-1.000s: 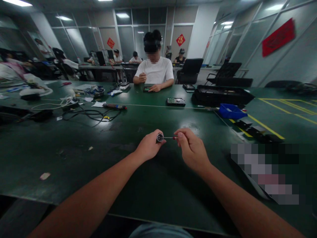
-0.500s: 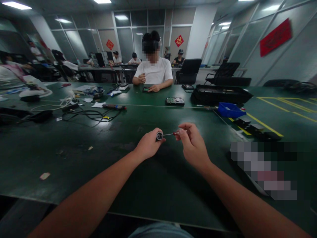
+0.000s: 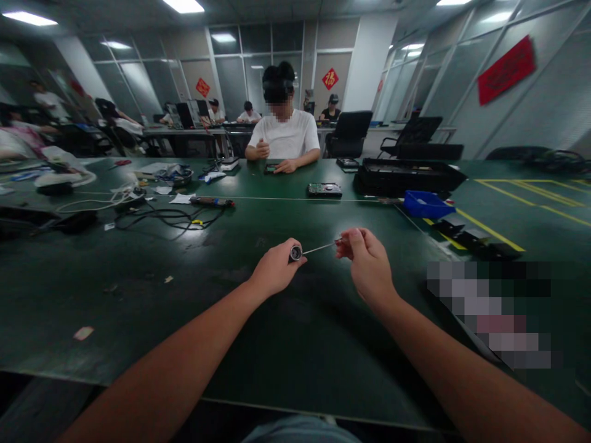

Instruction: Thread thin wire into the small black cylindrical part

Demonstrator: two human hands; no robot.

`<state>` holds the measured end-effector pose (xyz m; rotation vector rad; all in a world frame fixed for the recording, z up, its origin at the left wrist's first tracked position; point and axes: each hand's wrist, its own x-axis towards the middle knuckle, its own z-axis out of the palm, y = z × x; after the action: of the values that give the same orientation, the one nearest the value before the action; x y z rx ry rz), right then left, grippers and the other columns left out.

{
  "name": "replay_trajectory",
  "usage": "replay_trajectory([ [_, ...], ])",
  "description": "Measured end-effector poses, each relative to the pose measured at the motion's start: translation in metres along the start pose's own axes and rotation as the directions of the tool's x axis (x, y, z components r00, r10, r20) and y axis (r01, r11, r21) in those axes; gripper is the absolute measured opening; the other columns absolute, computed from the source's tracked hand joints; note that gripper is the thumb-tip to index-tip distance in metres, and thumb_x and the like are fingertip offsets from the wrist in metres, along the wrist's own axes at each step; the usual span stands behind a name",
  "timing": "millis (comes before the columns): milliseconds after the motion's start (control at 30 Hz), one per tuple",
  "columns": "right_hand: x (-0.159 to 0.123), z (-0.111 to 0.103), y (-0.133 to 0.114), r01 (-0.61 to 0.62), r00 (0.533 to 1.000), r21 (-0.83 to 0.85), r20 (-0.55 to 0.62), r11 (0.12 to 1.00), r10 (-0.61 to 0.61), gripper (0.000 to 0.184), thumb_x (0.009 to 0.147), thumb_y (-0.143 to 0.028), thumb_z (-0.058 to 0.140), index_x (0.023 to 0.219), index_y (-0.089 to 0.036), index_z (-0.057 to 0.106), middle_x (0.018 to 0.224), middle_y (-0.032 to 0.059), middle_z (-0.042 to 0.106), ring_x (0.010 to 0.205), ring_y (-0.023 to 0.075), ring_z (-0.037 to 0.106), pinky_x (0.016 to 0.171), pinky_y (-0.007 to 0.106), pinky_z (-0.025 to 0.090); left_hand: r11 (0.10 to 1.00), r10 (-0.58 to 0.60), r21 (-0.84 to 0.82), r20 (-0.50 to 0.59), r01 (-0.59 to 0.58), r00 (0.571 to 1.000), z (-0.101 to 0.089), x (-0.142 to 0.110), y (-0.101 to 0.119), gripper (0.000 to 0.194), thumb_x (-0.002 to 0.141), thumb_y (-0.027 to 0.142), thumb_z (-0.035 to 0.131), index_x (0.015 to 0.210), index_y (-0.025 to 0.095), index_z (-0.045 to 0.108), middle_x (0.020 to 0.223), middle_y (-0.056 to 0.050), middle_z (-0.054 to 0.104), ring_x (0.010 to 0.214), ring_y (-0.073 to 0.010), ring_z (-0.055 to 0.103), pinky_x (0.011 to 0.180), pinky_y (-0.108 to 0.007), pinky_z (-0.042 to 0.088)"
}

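Note:
Low over the green table, my left hand (image 3: 273, 268) is closed around a short dark cylinder (image 3: 296, 253), whose round open end with a pale rim faces me. To its right, my right hand (image 3: 372, 264) pinches a thin screwdriver (image 3: 319, 248) between thumb and fingers. Its slim metal shaft points left, and the tip lies at or just beside the cylinder's rim; I cannot tell whether it touches. The fingers hide most of the handle. What is inside the cylinder is too small to make out.
Beyond my hands lies a hard drive (image 3: 324, 190). A co-worker (image 3: 285, 136) sits opposite. At right are a black tray (image 3: 410, 178), a blue bin (image 3: 425, 204) and black blocks (image 3: 475, 240). A corded electric screwdriver (image 3: 212, 202) and cables (image 3: 157, 215) lie left.
My right hand has drawn a little to the right with the screwdriver, so its tip has shifted from the cylinder's opening to its right rim. My left hand has barely moved.

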<state>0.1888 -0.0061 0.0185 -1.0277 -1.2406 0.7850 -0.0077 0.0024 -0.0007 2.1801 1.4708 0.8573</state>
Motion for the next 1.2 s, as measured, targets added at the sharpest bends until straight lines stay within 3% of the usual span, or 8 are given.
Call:
replay_trajectory([
  [233,-0.009,0.003,-0.006,0.1,0.989,-0.122,0.116,0.987,-0.086,0.026,0.097,-0.043,0.048,0.095,-0.019,0.059,0.083,0.0034,0.065,0.071,0.0158,0.062,0.069,0.034,0.052,0.997,0.006,-0.076,0.044,-0.002,0.999,-0.002,-0.002,0.006,0.014,0.088,0.034,0.061,0.095,0.023,0.056,0.083,0.001,0.065,0.073,-0.0159,0.06,0.062,-0.027,0.038],
  [500,-0.014,0.004,-0.017,0.182,0.98,-0.26,0.132,0.948,-0.151,0.025,0.097,-0.041,0.047,0.096,-0.02,0.06,0.082,0.0044,0.069,0.071,0.0172,0.065,0.067,0.033,0.051,0.997,0.006,-0.083,0.049,-0.002,0.999,0.0,-0.002,0.005,0.015,0.088,0.035,0.061,0.093,0.022,0.056,0.08,0.002,0.064,0.07,-0.0147,0.059,0.061,-0.026,0.037],
  [667,-0.016,0.0,-0.022,0.277,0.959,-0.517,0.195,0.81,-0.204,0.035,0.086,-0.05,0.064,0.068,-0.021,0.058,0.056,-0.0017,0.06,0.049,0.0126,0.053,0.05,0.027,0.036,0.998,0.008,-0.064,0.047,-0.005,0.999,0.001,-0.002,0.002,0.016,0.088,0.036,0.061,0.095,0.023,0.056,0.081,0.002,0.064,0.072,-0.0149,0.058,0.063,-0.026,0.038],
  [733,-0.017,-0.001,-0.022,0.302,0.953,-0.556,0.198,0.774,-0.23,0.037,0.084,-0.051,0.066,0.065,-0.021,0.056,0.054,-0.0022,0.058,0.046,0.0118,0.05,0.048,0.027,0.034,0.998,0.009,-0.055,0.043,-0.007,0.999,0.001,-0.002,0.002,0.016,0.088,0.037,0.061,0.096,0.024,0.056,0.081,0.002,0.064,0.072,-0.0149,0.057,0.064,-0.026,0.038],
  [933,-0.018,-0.001,-0.025,0.422,0.895,-0.452,0.347,0.786,-0.281,0.016,0.093,-0.03,0.053,0.104,-0.021,0.06,0.09,0.0055,0.07,0.076,0.0179,0.066,0.066,0.031,0.048,0.999,-0.004,-0.04,0.036,0.006,0.999,0.0,-0.001,0.004,0.015,0.088,0.036,0.061,0.095,0.023,0.056,0.082,0.002,0.065,0.074,-0.0157,0.059,0.064,-0.026,0.038],
  [1000,-0.018,-0.003,-0.026,0.439,0.878,-0.43,0.392,0.789,-0.275,0.016,0.095,-0.029,0.05,0.104,-0.021,0.059,0.088,0.0049,0.069,0.077,0.018,0.065,0.07,0.032,0.049,0.999,0.003,-0.04,0.04,-0.001,0.999,0.0,-0.002,0.004,0.015,0.088,0.035,0.061,0.095,0.023,0.057,0.082,0.002,0.065,0.073,-0.0157,0.058,0.063,-0.026,0.037],
  [1100,-0.019,-0.003,-0.026,0.391,0.893,-0.425,0.388,0.816,-0.226,0.019,0.098,-0.032,0.046,0.101,-0.022,0.061,0.08,0.003,0.066,0.072,0.0172,0.063,0.069,0.033,0.048,0.999,0.002,-0.035,0.049,0.0,0.999,0.0,-0.002,0.003,0.014,0.088,0.035,0.061,0.094,0.023,0.057,0.081,0.002,0.065,0.073,-0.016,0.058,0.063,-0.027,0.038],
  [1200,-0.017,0.001,-0.021,0.24,0.942,-0.266,0.297,0.934,-0.157,0.019,0.095,-0.035,0.051,0.106,-0.021,0.059,0.084,0.0037,0.067,0.077,0.0181,0.066,0.072,0.034,0.051,0.999,-0.009,-0.042,0.025,0.01,1.0,-0.001,-0.002,0.003,0.015,0.088,0.035,0.061,0.096,0.023,0.057,0.083,0.001,0.065,0.074,-0.016,0.058,0.064,-0.027,0.039],
])
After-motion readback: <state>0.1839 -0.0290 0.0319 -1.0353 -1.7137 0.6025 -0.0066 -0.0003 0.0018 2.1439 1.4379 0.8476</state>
